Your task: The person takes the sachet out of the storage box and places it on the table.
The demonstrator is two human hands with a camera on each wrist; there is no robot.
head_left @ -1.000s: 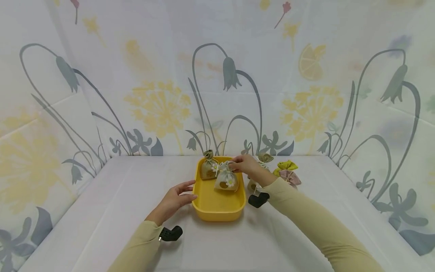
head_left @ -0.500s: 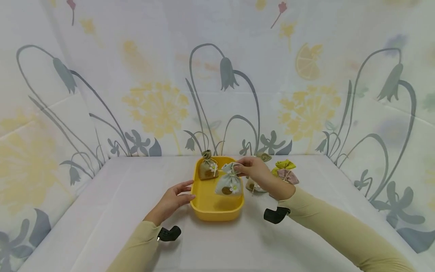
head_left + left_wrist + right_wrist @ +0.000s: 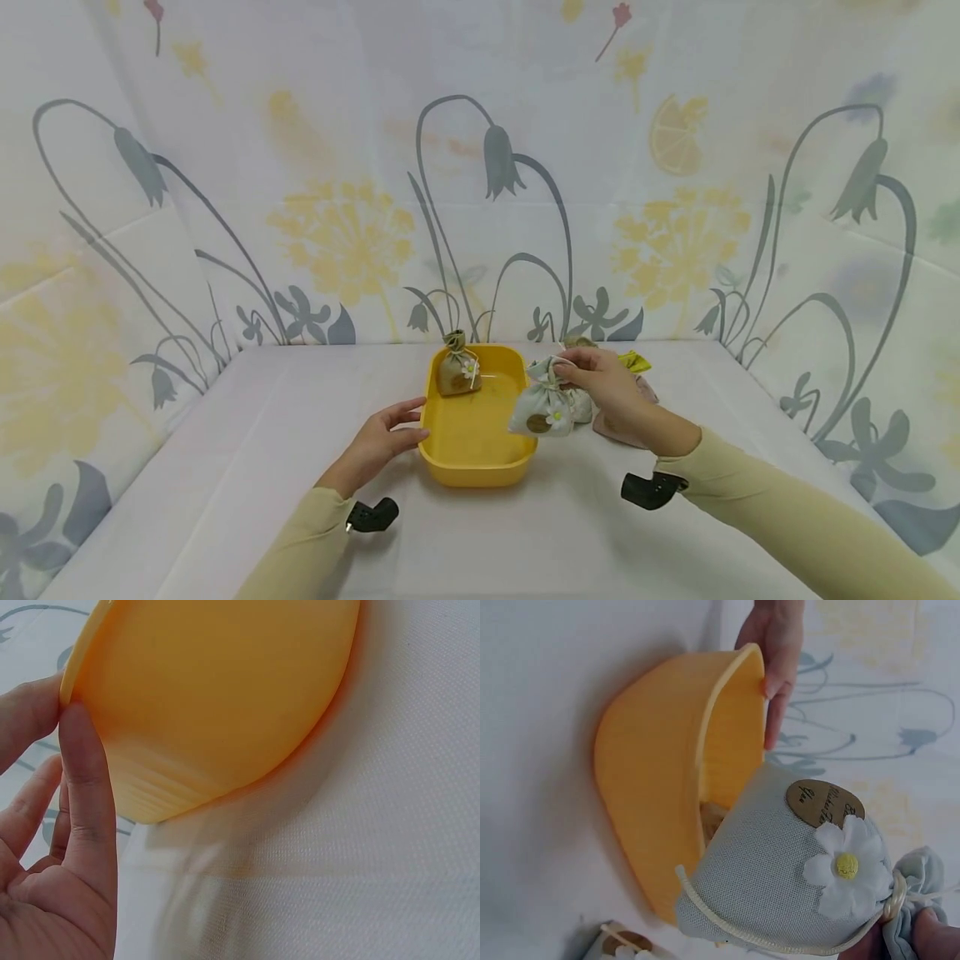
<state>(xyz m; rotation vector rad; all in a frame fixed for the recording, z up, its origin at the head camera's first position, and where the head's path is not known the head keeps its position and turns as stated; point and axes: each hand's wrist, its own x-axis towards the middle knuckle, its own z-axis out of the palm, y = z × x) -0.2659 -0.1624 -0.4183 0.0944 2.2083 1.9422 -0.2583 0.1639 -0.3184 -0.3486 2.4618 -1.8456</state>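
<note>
My right hand (image 3: 611, 392) pinches a pale grey-blue drawstring pouch (image 3: 542, 410) by its gathered neck. In the right wrist view the pouch (image 3: 757, 862) shows a white cloth flower, a brown oval label with lettering and a cream cord. It hangs over the right rim of a yellow plastic tub (image 3: 474, 437). An olive-tan pouch (image 3: 455, 377) with a flower stands inside at the tub's far left corner. My left hand (image 3: 384, 437) touches the tub's left rim, its thumb and fingers extended; the left wrist view shows the thumb (image 3: 84, 772) against the wall.
Right of the tub stand several more pouches, partly hidden behind my right hand: a whitish one (image 3: 581, 407), a pink one (image 3: 618, 430) and a yellow one (image 3: 636, 361). A floral-printed cloth backdrop (image 3: 360, 242) rises behind the white table (image 3: 300, 392).
My right hand has carried the grey-blue pouch from inside the tub up and rightward to its right rim. My left hand keeps its place at the left rim.
</note>
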